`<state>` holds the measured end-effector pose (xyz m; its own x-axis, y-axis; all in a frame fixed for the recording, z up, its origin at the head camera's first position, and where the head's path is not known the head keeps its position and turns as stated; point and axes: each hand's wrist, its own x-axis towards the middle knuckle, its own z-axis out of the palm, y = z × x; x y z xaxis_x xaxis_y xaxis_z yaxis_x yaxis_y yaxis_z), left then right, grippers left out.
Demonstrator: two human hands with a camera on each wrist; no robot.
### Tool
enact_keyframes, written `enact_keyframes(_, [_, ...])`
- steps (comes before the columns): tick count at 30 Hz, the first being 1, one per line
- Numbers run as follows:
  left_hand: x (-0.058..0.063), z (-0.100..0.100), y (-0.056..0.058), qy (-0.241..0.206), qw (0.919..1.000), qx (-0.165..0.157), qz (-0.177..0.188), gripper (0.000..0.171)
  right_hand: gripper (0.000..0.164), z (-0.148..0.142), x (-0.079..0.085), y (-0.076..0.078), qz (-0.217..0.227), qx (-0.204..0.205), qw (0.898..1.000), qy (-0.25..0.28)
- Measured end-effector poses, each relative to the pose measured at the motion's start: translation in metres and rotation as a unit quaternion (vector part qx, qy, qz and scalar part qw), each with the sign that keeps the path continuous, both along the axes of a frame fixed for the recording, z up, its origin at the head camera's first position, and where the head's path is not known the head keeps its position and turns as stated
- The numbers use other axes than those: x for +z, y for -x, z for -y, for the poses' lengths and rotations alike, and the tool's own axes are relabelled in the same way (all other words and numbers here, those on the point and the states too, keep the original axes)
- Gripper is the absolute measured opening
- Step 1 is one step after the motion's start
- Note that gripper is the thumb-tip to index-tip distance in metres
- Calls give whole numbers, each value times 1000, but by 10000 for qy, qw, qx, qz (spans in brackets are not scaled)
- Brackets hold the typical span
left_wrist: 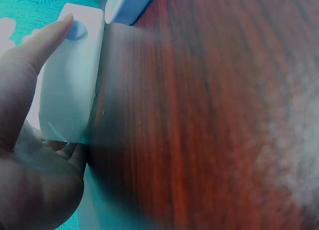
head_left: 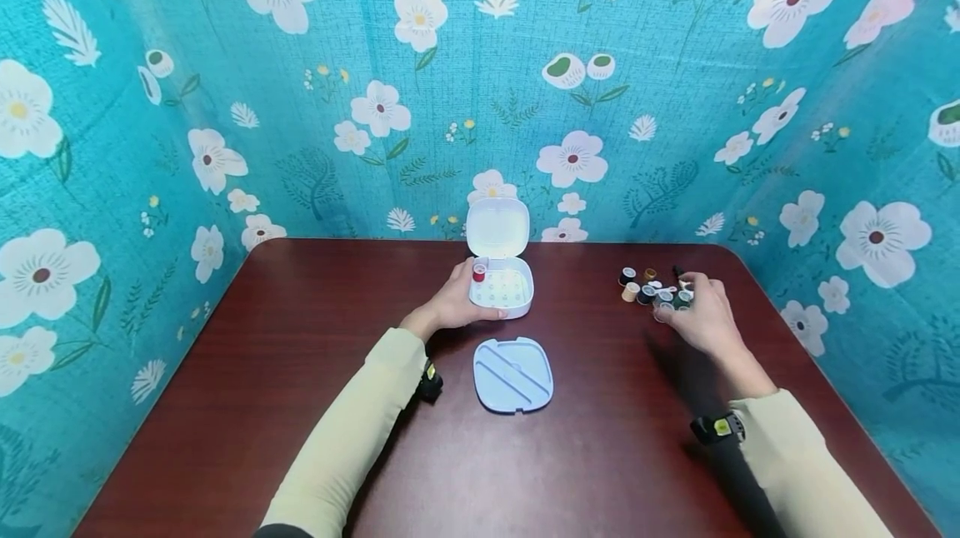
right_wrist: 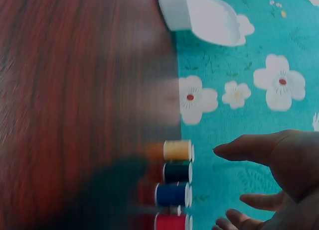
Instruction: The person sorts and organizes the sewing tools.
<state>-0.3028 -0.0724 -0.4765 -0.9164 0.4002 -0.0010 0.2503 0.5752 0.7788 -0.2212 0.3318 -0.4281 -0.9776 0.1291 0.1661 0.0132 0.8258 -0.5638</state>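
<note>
Pale sleeves (head_left: 352,430) nearest me. White box (left_wrist: 70,85), rounded corners, lid (head_left: 498,228) raised; red spool (head_left: 478,276) inside, in the corner beside the left fingers. Left hand (head_left: 453,301) grasps the box, thumb against its front latch (left_wrist: 76,31). Right hand (head_left: 705,317): thumb and fingers parted, at small spools (head_left: 647,295), yellow, dark green, blue, red among them; contact, cannot tell. Light-blue tray (head_left: 513,376) between the hands, nearer the person. Yellow wrist label (head_left: 722,427): marking too small to read.

Pale cream fabric left sleeve (head_left: 351,431), matching right sleeve (head_left: 813,467), black wrist camera (head_left: 431,384) with yellow-green marking at left sleeve's cuff, similar right wrist camera (head_left: 716,428), dark band (head_left: 282,531) at left sleeve's upper end
</note>
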Motion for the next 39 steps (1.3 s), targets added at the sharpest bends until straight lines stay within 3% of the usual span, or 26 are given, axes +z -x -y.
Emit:
enact_keyframes(7, [0,2,0,76,10000,53,36,126,79,-17,-9,-3,388,-142,9991,4])
enact_keyframes(12, [1,2,0,51,9999,85,83,128,63,-23,-15,0,636,-324,9973,196])
enact_keyframes(23, [-2,1,1,20,9999,85,109,129,35,-14,-31,7,198,-221,9987,423])
enact_keyframes(32, [-1,1,0,-8,9999,81,113,130,38,-8,-37,17,335,-101,9970,692])
enact_keyframes(39, [-2,0,1,7,9999,86,85,129,39,-1,-41,25,567,46,9903,1271])
